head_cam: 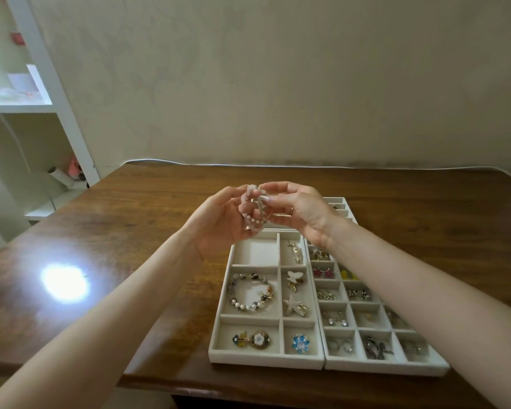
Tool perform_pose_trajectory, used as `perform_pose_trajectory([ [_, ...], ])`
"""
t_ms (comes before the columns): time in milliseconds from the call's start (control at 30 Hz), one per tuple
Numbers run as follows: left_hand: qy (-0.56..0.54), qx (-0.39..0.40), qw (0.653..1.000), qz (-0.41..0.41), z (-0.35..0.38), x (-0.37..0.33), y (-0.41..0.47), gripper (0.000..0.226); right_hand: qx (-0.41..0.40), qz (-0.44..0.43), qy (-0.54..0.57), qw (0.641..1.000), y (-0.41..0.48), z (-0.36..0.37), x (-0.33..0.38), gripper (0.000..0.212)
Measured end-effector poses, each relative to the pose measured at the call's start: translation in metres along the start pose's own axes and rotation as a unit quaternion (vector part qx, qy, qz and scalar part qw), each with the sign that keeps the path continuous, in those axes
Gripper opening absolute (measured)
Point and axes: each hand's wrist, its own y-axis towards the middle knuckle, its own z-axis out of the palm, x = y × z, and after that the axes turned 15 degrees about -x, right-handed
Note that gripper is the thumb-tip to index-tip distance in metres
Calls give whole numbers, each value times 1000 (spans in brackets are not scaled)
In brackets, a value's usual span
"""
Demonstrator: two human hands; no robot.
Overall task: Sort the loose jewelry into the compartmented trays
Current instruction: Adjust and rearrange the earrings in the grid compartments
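The dark wooden surface (pixel 136 219) bears a wide-celled tray (pixel 266 361) and a small-celled tray (pixel 387 368), touching side by side near its front edge. A third tray (pixel 341 199) lies just behind them, partly hidden.

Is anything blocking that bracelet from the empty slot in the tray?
Nothing visible does. The bracelet, held in the left hand and right hand, hangs above the empty far compartment of the left tray.

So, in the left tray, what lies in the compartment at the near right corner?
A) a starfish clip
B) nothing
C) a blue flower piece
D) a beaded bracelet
C: the blue flower piece lies in the near right corner compartment of the left tray, with the starfish clip in the compartment just behind it.
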Motion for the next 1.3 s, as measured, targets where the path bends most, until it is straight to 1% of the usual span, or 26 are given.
perform_pose_trajectory([
  [100, 36, 45, 998, 22, 0, -1, -4, 19, 66, 52, -48, 995, -3, -4, -1, 24],
  [200, 77, 63, 995, 30, -4, -1, -3, 21, 82, 49, -104, 990, -2, -4, -3, 16],
  [267, 119, 56, 990, 46, -6, -3, -4, 16, 72, 42, -81, 993, 0, -3, -5, 12],
  [300, 156, 44, 984, 69, -8, -5, -4, 15, 71, 39, -58, 995, 1, -3, -5, 8],
  [333, 223, 23, 968, 113, -11, -7, -5, 14, 72, 27, -43, 996, 2, -5, -5, 7],
  [367, 307, 5, 936, 170, -12, -9, -7, 14, 76, 3, -45, 996, 3, -8, -4, 10],
  [400, 386, -5, 895, 223, -13, -12, -8, 16, 84, -34, -66, 994, 5, -11, -4, 12],
  [433, 449, -9, 856, 258, -14, -15, -8, 18, 95, -80, -109, 986, 6, -13, -5, 12],
  [467, 510, -8, 811, 286, -16, -18, -7, 16, 103, -138, -177, 969, 7, -15, -6, 12],
  [500, 583, -7, 747, 321, -20, -19, -5, 12, 107, -209, -266, 935, 9, -16, -8, 12],
  [567, 722, 13, 571, 391, -28, -17, 3, 6, 127, -350, -429, 823, 15, -14, -14, 14],
  [600, 762, 36, 505, 403, -31, -13, 6, 11, 148, -391, -478, 772, 18, -13, -18, 16],
  [633, 790, 59, 465, 395, -33, -9, 7, 17, 170, -405, -510, 740, 20, -12, -21, 18],
  [667, 806, 74, 449, 379, -33, -6, 6, 24, 187, -403, -531, 721, 21, -11, -24, 21],
  [733, 813, 86, 452, 356, -35, -4, 4, 42, 203, -395, -556, 702, 23, -11, -28, 27],
  [800, 816, 90, 451, 351, -38, -3, 3, 52, 206, -387, -564, 700, 23, -11, -31, 29],
  [900, 816, 85, 454, 348, -44, -4, 1, 53, 209, -371, -575, 699, 23, -10, -29, 30],
  [1000, 811, 79, 468, 343, -47, -4, -2, 53, 214, -346, -589, 698, 22, -9, -23, 36],
  [1067, 808, 77, 482, 332, -47, -4, -1, 57, 215, -335, -592, 700, 21, -9, -21, 42],
  [1200, 807, 77, 499, 304, -43, -5, -3, 62, 220, -322, -592, 705, 19, -9, -21, 44],
  [1267, 806, 79, 507, 296, -41, -5, -5, 62, 219, -313, -583, 717, 17, -10, -18, 42],
  [1300, 803, 79, 513, 292, -41, -5, -4, 62, 210, -309, -571, 731, 16, -11, -15, 41],
])
